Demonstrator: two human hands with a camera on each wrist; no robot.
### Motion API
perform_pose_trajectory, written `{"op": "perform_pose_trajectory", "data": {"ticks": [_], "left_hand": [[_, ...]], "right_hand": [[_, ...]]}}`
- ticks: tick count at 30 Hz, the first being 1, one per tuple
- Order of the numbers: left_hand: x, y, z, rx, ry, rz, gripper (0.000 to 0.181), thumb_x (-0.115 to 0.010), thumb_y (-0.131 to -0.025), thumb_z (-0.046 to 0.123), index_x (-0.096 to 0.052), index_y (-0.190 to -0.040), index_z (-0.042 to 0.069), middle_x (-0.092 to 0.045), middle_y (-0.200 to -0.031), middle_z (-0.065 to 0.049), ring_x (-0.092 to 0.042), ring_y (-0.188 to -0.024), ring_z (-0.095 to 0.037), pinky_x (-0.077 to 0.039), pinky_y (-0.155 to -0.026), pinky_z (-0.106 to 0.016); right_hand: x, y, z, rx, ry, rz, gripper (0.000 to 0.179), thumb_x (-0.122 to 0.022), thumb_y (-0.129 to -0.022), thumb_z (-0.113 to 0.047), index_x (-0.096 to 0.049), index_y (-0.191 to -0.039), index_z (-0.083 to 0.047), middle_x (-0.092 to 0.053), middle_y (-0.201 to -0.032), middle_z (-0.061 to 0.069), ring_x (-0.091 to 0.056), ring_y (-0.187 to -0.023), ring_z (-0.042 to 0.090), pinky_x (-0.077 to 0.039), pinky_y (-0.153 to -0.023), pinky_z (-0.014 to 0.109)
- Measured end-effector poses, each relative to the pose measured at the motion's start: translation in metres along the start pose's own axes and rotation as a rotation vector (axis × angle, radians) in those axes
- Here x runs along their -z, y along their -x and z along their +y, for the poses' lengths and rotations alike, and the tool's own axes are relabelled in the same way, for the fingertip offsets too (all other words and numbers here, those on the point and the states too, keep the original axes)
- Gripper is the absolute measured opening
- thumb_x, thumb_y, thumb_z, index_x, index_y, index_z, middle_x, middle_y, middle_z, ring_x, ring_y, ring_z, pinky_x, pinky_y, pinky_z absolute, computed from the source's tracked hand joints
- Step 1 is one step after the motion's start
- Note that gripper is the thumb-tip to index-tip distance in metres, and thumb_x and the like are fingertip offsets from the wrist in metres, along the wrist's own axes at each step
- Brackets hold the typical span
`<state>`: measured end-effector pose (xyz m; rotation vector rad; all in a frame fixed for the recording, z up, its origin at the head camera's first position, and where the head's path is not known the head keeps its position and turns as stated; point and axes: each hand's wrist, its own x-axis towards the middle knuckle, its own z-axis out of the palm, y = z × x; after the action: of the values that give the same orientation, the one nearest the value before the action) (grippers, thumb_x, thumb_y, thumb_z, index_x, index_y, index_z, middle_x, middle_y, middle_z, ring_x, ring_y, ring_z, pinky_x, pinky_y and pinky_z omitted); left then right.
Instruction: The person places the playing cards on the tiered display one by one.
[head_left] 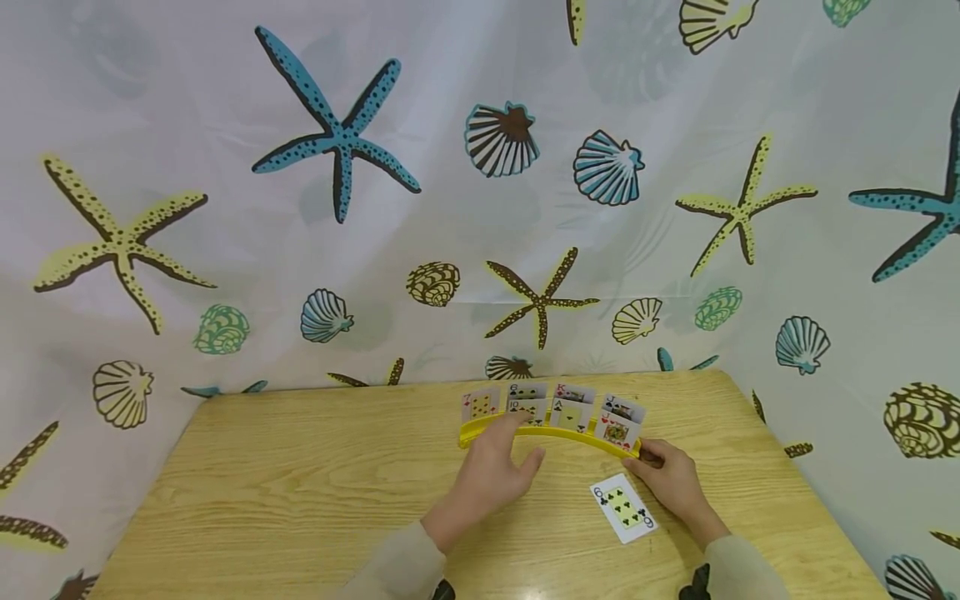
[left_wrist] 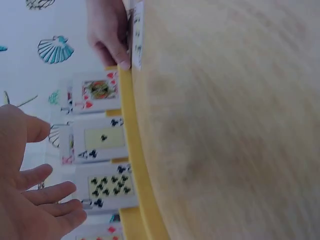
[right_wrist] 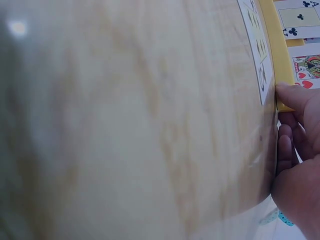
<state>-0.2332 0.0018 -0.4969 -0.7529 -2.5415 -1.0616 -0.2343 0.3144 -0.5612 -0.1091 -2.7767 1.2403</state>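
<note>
A curved yellow card holder (head_left: 577,435) stands on the table with playing cards upright in it. Its front row shows a seven of diamonds (head_left: 480,403), a ten of clubs (left_wrist: 111,186), an ace of clubs (left_wrist: 104,139) and a jack of hearts (head_left: 617,431). Partly covered behind them are a black six (head_left: 527,388), a red king (head_left: 576,392) and a black jack (head_left: 626,407). My left hand (head_left: 491,471), fingers extended and apart, is close by the ten. My right hand (head_left: 671,479) pinches the holder's right end, thumb on its front.
A six of clubs (head_left: 624,508) lies face up on the wooden table (head_left: 315,492), in front of the holder's right part. Behind the table hangs a white cloth (head_left: 450,217) printed with starfish and shells.
</note>
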Motion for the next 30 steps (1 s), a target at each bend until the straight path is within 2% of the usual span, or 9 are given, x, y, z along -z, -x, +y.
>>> {"op": "perform_pose_trajectory", "data": {"ticks": [5,9,15,19,25,30], "left_hand": [[-0.02,0.005,0.007,0.053,0.019,-0.172,0.058,-0.075,-0.098,0.032,-0.058,-0.143,0.0,-0.064,-0.144,-0.02,-0.055,-0.141,-0.044,-0.046,-0.118,-0.056],[-0.036,0.007,0.012,0.115,0.021,-0.295,0.066,-0.073,-0.097,0.043,-0.057,-0.148,0.004,-0.06,-0.15,-0.02,-0.048,-0.147,-0.045,-0.044,-0.119,-0.058],[-0.055,0.007,0.024,0.118,-0.034,-0.388,0.072,-0.072,-0.095,0.05,-0.056,-0.149,0.005,-0.055,-0.153,-0.026,-0.045,-0.147,-0.051,-0.036,-0.123,-0.063],[-0.066,0.01,0.033,0.149,-0.08,-0.456,0.079,-0.069,-0.094,0.058,-0.053,-0.153,0.007,-0.048,-0.159,-0.027,-0.037,-0.151,-0.053,-0.025,-0.125,-0.07],[-0.083,0.016,0.043,0.205,-0.134,-0.491,0.088,-0.066,-0.092,0.068,-0.051,-0.155,0.009,-0.041,-0.163,-0.029,-0.03,-0.152,-0.06,-0.022,-0.121,-0.078],[-0.098,0.019,0.047,0.244,-0.19,-0.464,0.092,-0.063,-0.091,0.075,-0.051,-0.155,0.009,-0.037,-0.164,-0.031,-0.025,-0.152,-0.062,-0.02,-0.121,-0.079]], "right_hand": [[-0.001,-0.001,0.001,0.002,0.007,0.002,0.049,-0.078,-0.097,-0.018,-0.065,-0.138,0.006,-0.072,-0.126,0.021,-0.071,-0.115,0.032,-0.06,-0.092,0.037],[-0.001,-0.001,0.0,0.004,0.004,0.005,0.048,-0.078,-0.097,-0.018,-0.066,-0.137,0.005,-0.072,-0.127,0.021,-0.071,-0.114,0.032,-0.061,-0.092,0.038],[-0.001,-0.001,0.0,0.006,-0.004,0.009,0.047,-0.078,-0.097,-0.018,-0.066,-0.136,0.005,-0.072,-0.126,0.021,-0.072,-0.113,0.032,-0.062,-0.093,0.042],[-0.001,-0.001,0.001,0.003,-0.004,0.01,0.047,-0.078,-0.097,-0.018,-0.067,-0.136,0.005,-0.073,-0.125,0.021,-0.072,-0.112,0.031,-0.061,-0.091,0.037],[-0.001,-0.003,0.002,0.011,0.001,0.014,0.046,-0.079,-0.097,-0.019,-0.068,-0.135,0.005,-0.073,-0.124,0.02,-0.072,-0.111,0.029,-0.059,-0.088,0.029],[0.0,-0.003,0.002,0.007,0.0,0.009,0.046,-0.079,-0.097,-0.019,-0.068,-0.135,0.004,-0.073,-0.124,0.019,-0.071,-0.111,0.029,-0.059,-0.088,0.028]]}}
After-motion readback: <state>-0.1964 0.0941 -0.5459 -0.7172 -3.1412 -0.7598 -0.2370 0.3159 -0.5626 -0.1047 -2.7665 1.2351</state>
